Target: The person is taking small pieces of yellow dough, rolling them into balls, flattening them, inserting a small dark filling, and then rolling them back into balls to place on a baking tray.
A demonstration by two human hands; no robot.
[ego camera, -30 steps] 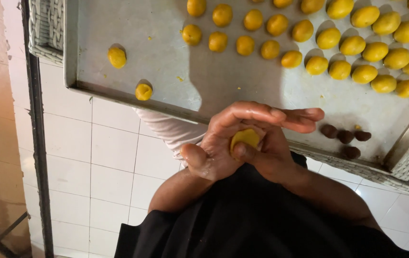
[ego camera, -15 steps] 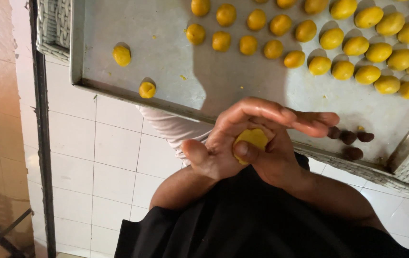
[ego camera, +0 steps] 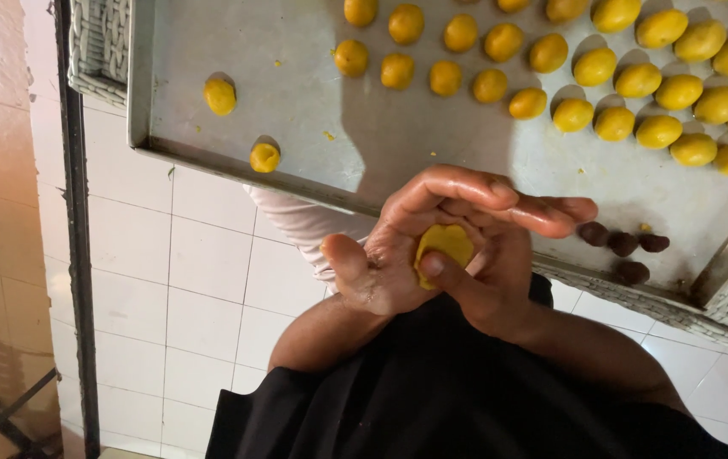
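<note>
Yellow dough piece (ego camera: 442, 244) clasped in both hands' closed fingers (ego camera: 466, 191), above metal baking tray (ego camera: 296, 102), white tiled floor (ego camera: 177, 280) below.

The scene is viewed from one head-worn camera, aimed steeply downward. The hands (ego camera: 440, 255) and tray (ego camera: 313, 102) are seen close up.

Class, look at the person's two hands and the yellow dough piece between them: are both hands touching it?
Touching. The head view shows the yellow dough piece cupped in the left hand, with the right hand's thumb pressed on it.
</note>
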